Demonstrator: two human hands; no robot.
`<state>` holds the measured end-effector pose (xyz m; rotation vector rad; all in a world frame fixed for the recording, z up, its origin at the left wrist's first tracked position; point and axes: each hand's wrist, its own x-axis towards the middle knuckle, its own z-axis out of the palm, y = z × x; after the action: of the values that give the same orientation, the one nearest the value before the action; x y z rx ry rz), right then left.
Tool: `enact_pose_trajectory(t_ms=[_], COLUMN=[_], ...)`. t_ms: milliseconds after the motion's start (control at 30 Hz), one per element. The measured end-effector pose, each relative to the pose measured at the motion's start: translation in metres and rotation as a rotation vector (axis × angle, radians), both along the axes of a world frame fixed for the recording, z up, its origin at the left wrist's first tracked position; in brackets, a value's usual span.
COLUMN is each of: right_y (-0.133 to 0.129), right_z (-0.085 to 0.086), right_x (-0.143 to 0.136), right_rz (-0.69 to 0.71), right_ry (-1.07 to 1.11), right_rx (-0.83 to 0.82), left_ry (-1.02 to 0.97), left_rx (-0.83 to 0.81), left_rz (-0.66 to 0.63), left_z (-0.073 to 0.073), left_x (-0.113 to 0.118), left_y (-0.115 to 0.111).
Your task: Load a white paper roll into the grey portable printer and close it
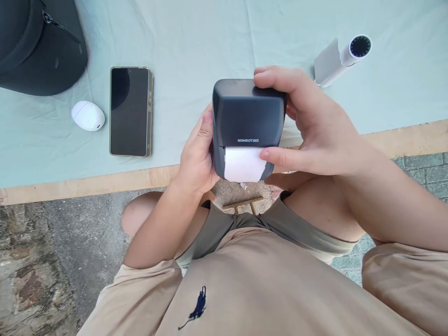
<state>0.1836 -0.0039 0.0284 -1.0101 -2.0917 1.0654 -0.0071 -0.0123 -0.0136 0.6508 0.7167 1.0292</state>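
Observation:
A dark label printer [249, 119] marked NIIMBOT is held up over the table's near edge. White label paper [243, 164] sticks out of the slot at its lower front. My left hand [199, 156] is closed round the printer's left side, its thumb on the casing and the other fingers mostly hidden behind. My right hand [315, 126] grips the printer from the right, with the index finger along the top corner and the thumb tip touching the right edge of the label paper.
On the pale green cloth [182, 46] lie a phone [129, 112], a white oval case [88, 115] and a dark zippered bag [42, 46] at the left. A paper roll [341, 58] is at the upper right. The table's wooden edge [140, 178] runs just above my knees.

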Motion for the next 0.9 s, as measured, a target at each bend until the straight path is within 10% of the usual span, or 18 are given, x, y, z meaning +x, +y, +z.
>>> enact_pose_trajectory(t_ms=[367, 567, 900], right_y=[-0.001, 0.005, 0.013], right_z=[0.032, 0.030, 0.024], right_x=[-0.017, -0.017, -0.025], right_rz=[-0.638, -0.515, -0.270], right_ry=[-0.092, -0.118, -0.926], right_rx=[0.248, 0.220, 0.242], left_ry=[-0.015, 0.019, 0.062], left_rx=[0.035, 0.044, 0.054], left_rz=[-0.093, -0.088, -0.090], left_z=[0.001, 0.003, 0.000], left_x=[0.000, 0.000, 0.002], left_y=[-0.002, -0.004, -0.005])
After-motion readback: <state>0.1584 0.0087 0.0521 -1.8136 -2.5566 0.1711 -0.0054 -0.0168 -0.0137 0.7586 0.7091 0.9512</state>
